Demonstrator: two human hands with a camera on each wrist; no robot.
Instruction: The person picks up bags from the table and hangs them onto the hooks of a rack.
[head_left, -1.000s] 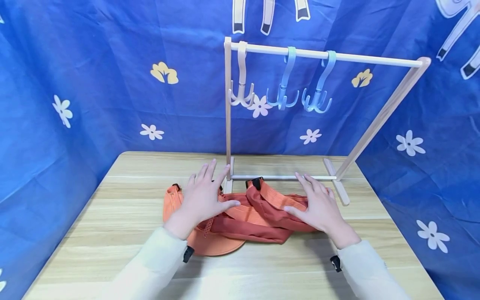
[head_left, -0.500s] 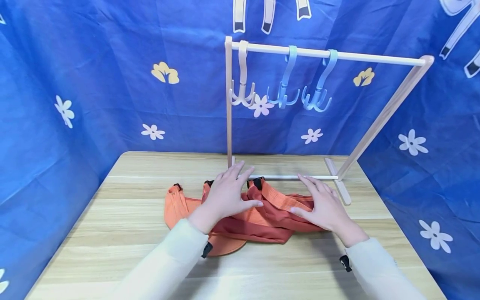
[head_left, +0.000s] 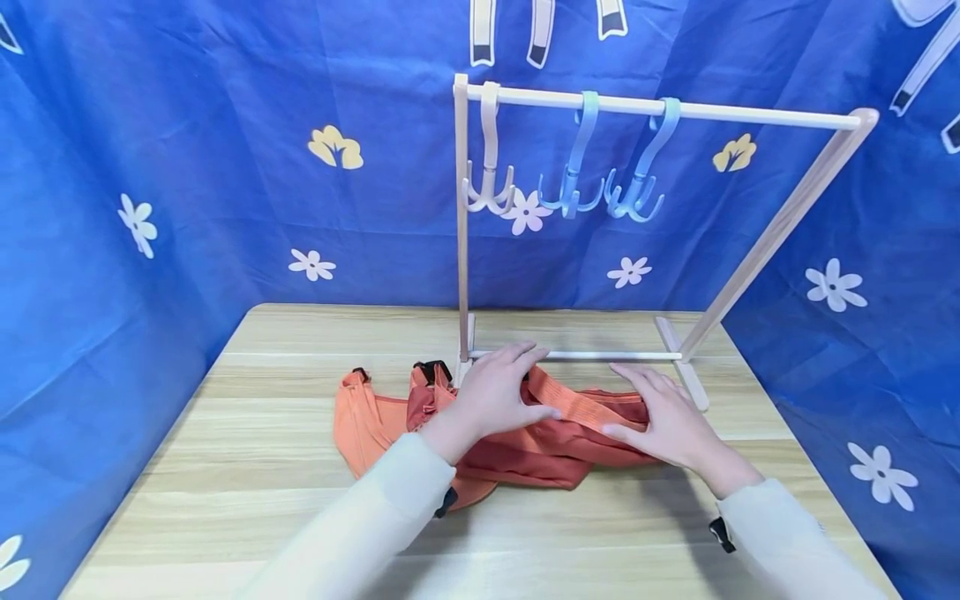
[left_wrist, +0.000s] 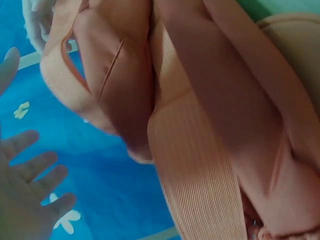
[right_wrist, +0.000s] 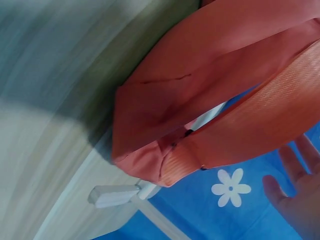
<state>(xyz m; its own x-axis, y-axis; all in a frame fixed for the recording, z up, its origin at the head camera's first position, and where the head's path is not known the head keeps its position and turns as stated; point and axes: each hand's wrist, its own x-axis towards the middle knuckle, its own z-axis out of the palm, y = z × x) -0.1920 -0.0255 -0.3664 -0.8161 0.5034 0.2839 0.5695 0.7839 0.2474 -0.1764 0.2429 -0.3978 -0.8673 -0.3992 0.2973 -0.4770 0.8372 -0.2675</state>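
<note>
A dark red waist bag [head_left: 517, 462] with a wide orange webbing strap [head_left: 573, 404] lies on the table. An orange cap [head_left: 360, 425] shows from under its left end, its rounded brim [head_left: 477, 490] sticking out in front. My left hand [head_left: 498, 396] is over the middle of the bag, fingers spread and thumb pointing right. Over the right end, my right hand [head_left: 667, 421] has its fingers extended, the thumb overlapping the strap. The left wrist view shows the left fingers [left_wrist: 37, 175] apart from the ribbed strap [left_wrist: 195, 185]. Both hands hold nothing.
Behind the bag stands a wooden rack with a top rail [head_left: 735, 114] and feet [head_left: 684, 367]. One pale hook [head_left: 490, 158] and two blue hooks [head_left: 573, 162] hang from the rail. A blue patterned curtain [head_left: 375, 233] encloses the table [head_left: 270, 367].
My left hand has moved right, from the bag's left part to its middle, uncovering a black buckle. My right hand has shifted slightly right. Bag and cap stay in place.
</note>
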